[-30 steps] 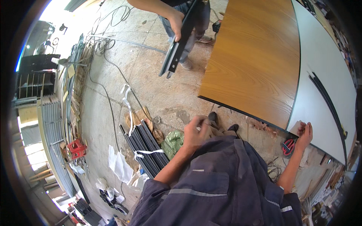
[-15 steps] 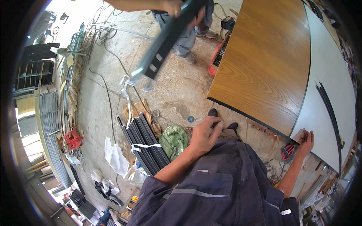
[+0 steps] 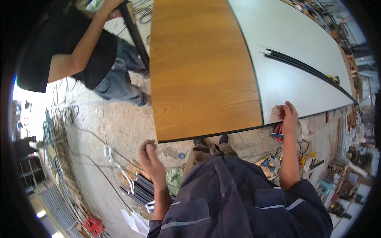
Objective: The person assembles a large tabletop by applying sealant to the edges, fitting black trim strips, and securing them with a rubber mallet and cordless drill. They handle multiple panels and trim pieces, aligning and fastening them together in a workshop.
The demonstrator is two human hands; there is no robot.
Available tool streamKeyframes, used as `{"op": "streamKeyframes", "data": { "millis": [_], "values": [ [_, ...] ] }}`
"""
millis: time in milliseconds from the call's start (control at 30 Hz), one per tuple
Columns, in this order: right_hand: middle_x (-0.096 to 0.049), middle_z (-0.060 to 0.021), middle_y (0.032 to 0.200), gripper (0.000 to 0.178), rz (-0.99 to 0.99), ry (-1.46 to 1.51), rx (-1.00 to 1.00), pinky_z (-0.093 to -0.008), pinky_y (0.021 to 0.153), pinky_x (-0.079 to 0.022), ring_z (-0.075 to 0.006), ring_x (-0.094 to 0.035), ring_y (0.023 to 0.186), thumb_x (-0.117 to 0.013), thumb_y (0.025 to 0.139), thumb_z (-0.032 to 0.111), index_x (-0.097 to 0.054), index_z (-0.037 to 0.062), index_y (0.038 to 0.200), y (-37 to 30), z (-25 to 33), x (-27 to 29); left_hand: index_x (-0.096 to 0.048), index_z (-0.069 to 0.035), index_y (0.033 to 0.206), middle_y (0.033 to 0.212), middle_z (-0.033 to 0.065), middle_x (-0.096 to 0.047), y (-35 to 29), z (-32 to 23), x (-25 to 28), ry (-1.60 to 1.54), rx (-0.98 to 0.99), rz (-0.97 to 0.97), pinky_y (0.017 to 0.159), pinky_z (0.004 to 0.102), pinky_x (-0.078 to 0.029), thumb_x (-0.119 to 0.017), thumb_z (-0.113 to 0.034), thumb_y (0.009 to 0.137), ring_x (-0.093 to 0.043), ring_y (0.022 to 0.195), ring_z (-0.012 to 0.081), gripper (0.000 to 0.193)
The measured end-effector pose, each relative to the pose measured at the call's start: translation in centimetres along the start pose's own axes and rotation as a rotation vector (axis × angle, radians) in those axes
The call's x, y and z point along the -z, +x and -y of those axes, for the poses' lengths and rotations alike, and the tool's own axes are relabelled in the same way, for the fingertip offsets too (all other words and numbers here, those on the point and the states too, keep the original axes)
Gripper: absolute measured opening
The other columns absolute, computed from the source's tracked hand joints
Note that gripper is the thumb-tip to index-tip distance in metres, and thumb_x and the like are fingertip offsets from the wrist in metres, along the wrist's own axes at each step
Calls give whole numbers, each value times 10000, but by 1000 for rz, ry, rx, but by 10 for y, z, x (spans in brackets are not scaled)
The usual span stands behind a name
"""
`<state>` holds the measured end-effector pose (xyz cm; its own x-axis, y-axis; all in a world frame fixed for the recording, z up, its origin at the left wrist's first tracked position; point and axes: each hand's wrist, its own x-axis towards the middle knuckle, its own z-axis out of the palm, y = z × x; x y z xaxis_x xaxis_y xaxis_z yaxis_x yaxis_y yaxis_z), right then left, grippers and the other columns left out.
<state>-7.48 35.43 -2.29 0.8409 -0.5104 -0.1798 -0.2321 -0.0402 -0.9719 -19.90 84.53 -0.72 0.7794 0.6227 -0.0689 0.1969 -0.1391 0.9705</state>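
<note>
My left hand (image 3: 152,162) hangs beside the near left corner of a wood-grain panel (image 3: 202,79), apart from it. Its fingers are loosely bent, slightly blurred, with nothing seen in them. Over the near edge of a white panel (image 3: 301,89), my right hand (image 3: 289,116) has loosely curled fingers and no visible object. A dark edge strip (image 3: 210,135) runs along the front of the wood-grain panel. Several long black strips (image 3: 305,69) lie across the white one.
A co-worker (image 3: 91,59) at the upper left holds a long dark profile (image 3: 135,35) beside the panel. Bundled black profiles (image 3: 139,191), a green sack (image 3: 174,180) and a red crate (image 3: 93,226) are on the floor. Red-handled scissors (image 3: 277,133) are below the panel edge.
My view has swung right. My left hand has moved away from my body to the panel's corner, fingers loosened. The co-worker now stands beside the panel with the profile.
</note>
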Motion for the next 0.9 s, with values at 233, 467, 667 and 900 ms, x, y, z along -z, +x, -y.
{"op": "streamKeyframes", "data": {
  "millis": [233,467,667,900],
  "values": [
    [-720,-106,876,303,14,19,26,-227,496,-469,-94,-597,607,-558,995,130,-571,-49,1239,-1,-4,5,-290,-16,1542,1567,232,-324,129,50,15,-234,337,224,1170,458,-286,-268,-613,1040,-339,1440,360,780],
    [-715,-89,850,298,44,0,13,-227,499,-471,-91,-599,616,-557,989,125,-575,-42,1235,-3,-2,4,-326,-21,1537,1551,139,-380,149,26,-77,26,346,467,1168,376,-280,-279,-681,1011,-335,1439,257,845],
    [-719,-95,860,304,52,-9,-5,-226,507,-475,-94,-610,628,-563,982,123,-576,-37,1240,-2,3,5,-356,3,1511,1507,133,-431,144,11,-75,-132,197,563,1153,323,-270,-291,-636,1033,-386,1391,226,801],
    [-723,-98,879,325,61,29,-16,-227,528,-491,-95,-617,637,-564,987,141,-570,-53,1248,0,0,9,-487,94,1356,1232,240,-628,78,-85,-28,107,-348,83,1033,385,-458,-331,-258,1086,-612,1167,294,471]
  ]
}}
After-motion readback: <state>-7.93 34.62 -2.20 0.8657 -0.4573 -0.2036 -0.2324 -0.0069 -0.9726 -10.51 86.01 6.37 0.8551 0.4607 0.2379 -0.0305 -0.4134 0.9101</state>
